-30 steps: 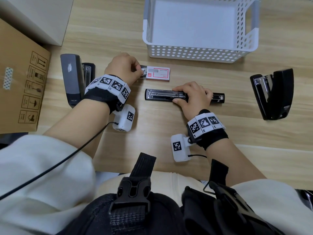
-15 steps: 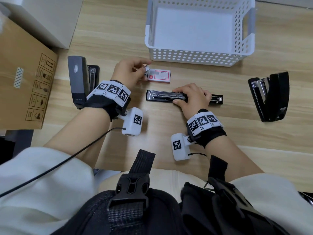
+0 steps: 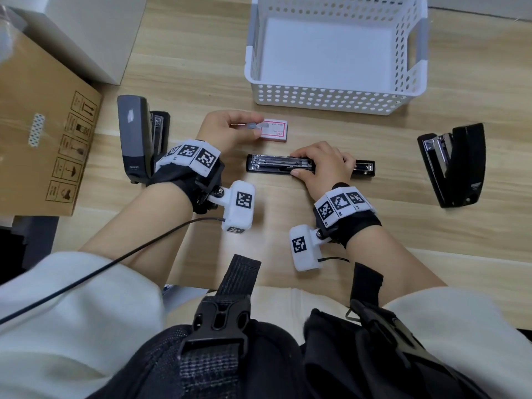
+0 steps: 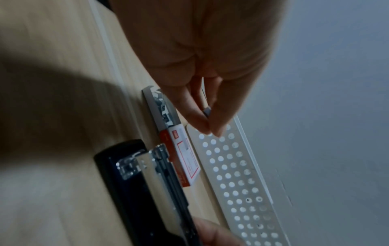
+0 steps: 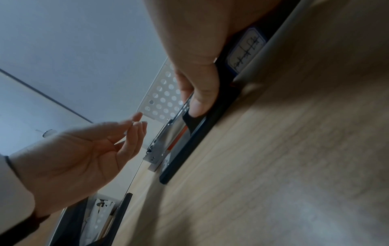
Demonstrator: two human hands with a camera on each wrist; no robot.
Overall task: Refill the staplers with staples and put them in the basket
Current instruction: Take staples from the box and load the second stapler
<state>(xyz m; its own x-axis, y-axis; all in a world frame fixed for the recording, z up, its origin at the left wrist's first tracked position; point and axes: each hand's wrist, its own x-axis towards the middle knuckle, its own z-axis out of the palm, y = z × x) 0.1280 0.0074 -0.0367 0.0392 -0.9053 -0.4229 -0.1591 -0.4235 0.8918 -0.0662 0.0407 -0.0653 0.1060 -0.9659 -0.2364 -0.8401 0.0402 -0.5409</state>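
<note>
A black stapler [image 3: 276, 166] lies unfolded flat on the wooden table, its metal staple channel [image 4: 160, 168] facing up. My right hand [image 3: 322, 165] grips its middle, thumb on the near side [image 5: 200, 103]. My left hand [image 3: 230, 128] pinches a small grey strip of staples [image 3: 252, 125] between thumb and forefinger, held just above the red and white staple box [image 3: 275, 130]. The strip of staples [image 4: 207, 110] shows at the fingertips in the left wrist view. The white perforated basket [image 3: 325, 96] stands behind the box with nothing in it.
A grey stapler [image 3: 135, 136] lies open at the left next to a cardboard box [image 3: 43, 133]. Another black stapler [image 3: 454, 162] lies open at the right. A white box [image 3: 95, 30] sits at the back left.
My left hand has lifted out of the staple box with a strip of staples pinched in its fingers and turned palm-up. My right hand has stayed on the stapler.
</note>
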